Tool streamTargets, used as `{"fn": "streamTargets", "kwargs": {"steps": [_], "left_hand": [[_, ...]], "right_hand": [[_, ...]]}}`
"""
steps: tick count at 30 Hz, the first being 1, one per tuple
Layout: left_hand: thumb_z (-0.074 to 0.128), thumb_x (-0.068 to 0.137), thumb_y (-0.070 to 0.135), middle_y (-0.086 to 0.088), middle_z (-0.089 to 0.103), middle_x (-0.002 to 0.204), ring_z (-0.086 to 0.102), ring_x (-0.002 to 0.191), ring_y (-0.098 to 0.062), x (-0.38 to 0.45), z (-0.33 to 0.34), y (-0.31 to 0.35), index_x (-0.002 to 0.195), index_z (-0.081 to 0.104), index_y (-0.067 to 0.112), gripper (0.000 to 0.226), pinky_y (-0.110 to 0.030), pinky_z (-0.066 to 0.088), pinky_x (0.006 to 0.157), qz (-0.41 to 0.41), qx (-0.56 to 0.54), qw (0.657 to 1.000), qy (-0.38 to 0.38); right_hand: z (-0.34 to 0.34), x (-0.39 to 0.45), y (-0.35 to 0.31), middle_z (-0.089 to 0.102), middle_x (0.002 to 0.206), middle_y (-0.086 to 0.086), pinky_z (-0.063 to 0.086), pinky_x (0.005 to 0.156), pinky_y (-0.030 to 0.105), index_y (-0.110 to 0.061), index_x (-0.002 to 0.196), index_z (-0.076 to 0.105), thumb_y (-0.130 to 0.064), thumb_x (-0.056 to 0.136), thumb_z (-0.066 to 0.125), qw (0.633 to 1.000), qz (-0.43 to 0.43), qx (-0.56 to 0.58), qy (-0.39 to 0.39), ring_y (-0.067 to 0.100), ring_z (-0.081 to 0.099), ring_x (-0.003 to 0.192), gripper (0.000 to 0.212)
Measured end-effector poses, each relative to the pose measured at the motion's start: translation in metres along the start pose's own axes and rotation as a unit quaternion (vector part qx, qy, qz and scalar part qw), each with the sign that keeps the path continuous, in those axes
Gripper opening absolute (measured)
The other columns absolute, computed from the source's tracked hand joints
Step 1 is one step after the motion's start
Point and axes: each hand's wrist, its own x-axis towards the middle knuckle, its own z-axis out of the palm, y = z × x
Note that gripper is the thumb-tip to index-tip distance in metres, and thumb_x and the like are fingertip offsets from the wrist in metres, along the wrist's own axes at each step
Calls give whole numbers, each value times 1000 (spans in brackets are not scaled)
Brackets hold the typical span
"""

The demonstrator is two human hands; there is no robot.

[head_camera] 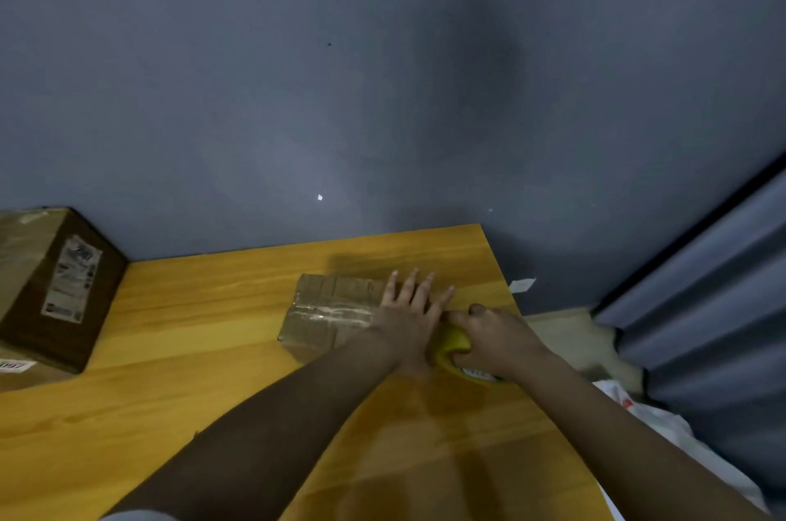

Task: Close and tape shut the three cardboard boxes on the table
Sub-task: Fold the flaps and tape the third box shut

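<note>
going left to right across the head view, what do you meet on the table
large labelled box → small taped box → left hand pressing flat on it → yellow tape roll → right hand gripping the roll

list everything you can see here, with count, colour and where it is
small cardboard box: 1, brown, table centre, clear tape along its top
tape roll: 1, yellow, at the small box's right end
large cardboard box: 1, brown with a printed label, far left, atop another box
lower box: 1, tan, left edge, mostly hidden
table: 1, orange wood, against the wall
wall: 1, blue-grey, behind
left hand: 1, flat on the small box
right hand: 1, gripping the tape roll
</note>
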Motion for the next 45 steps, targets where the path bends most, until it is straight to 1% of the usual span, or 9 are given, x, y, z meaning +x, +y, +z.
{"fn": "streamTargets", "kwargs": {"steps": [7,13,17,21,26,30,34,41,45], "left_hand": [[64,77,59,-9,-4,158,-11,145,-31,2,12,-17,152,-9,16,113,-56,-11,115,20,-19,1000,2],[61,77,59,-6,-9,160,-16,146,-24,-8,15,-56,149,-20,17,116,-43,-16,113,134,54,989,28],[55,76,68,-10,-13,159,-15,146,-28,-22,20,-61,148,-22,13,119,-49,-11,117,22,108,992,57],[56,78,66,-7,-7,160,-6,147,-27,-40,32,-63,151,-14,17,112,-48,2,118,-121,-14,990,68],[52,83,63,2,-26,157,-26,143,-27,-41,32,-84,150,-16,27,102,-50,-12,115,-71,-151,986,6],[29,77,68,3,-20,158,-26,143,-23,-34,38,-74,151,2,29,89,-50,-15,115,-116,-221,966,68],[26,80,73,7,-2,160,-15,146,-17,-24,45,-69,151,11,25,87,-47,-11,117,-170,-248,945,130],[0,75,75,3,-15,159,-16,146,-21,-22,49,-65,151,-12,26,91,-44,-9,117,-185,-144,963,131],[-8,63,87,-1,-23,157,-19,145,-20,-22,51,-79,150,-16,22,109,-37,-9,117,-123,-123,978,117]], "right_hand": [[3,-2,-2,53,124,7,45,78,33,-37,142,33,-53,88,56,999,9,39,-14,29,55,109,61],[23,-14,-29,43,141,3,43,89,33,-36,144,32,-60,95,36,959,62,276,-28,24,49,121,54],[34,-11,-47,41,144,0,46,92,36,-27,146,31,-54,98,37,938,91,335,-16,21,51,118,55],[38,0,-55,51,135,0,48,92,36,-25,140,42,-53,96,44,908,121,400,-36,20,54,114,52],[53,4,-75,60,124,3,48,91,36,-19,130,54,-48,95,50,877,133,460,-38,22,58,110,45],[59,4,-76,64,114,2,51,90,41,-19,122,55,-48,92,56,831,167,527,-57,22,62,102,42],[58,2,-70,63,111,3,51,86,39,-17,119,52,-46,94,55,810,152,559,-87,19,63,99,39],[54,4,-69,60,119,1,48,92,38,-21,121,50,-46,95,54,800,126,575,-117,18,60,105,37],[54,8,-74,60,119,2,49,87,34,-19,120,51,-44,95,55,796,123,579,-126,18,60,105,37]]}}
